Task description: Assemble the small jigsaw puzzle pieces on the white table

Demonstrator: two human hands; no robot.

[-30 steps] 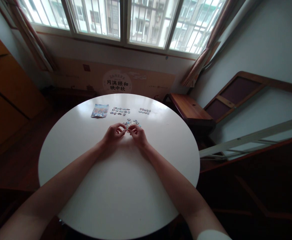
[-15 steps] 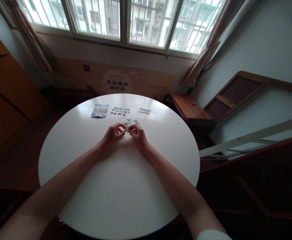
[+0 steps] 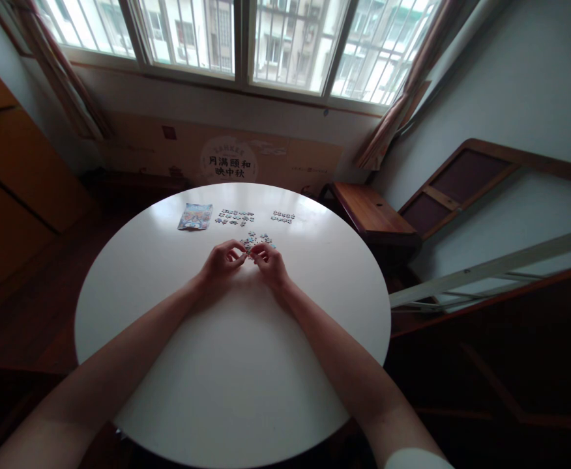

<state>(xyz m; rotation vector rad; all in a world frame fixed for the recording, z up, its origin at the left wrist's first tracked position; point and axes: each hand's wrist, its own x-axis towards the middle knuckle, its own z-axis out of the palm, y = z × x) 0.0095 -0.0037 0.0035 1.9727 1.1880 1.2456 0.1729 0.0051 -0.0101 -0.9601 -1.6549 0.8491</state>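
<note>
My left hand and my right hand rest close together on a round white table. Both pinch small jigsaw pieces at their fingertips, right against a cluster of joined pieces just beyond them. The fingers of both hands are curled. Farther back lie two groups of loose pieces, one near the middle and one to its right. A small printed picture card lies at the back left.
A wooden bench stands right of the table. A cardboard panel with printed characters leans under the barred window. A wooden cabinet is at the left, and a wooden frame leans on the right wall.
</note>
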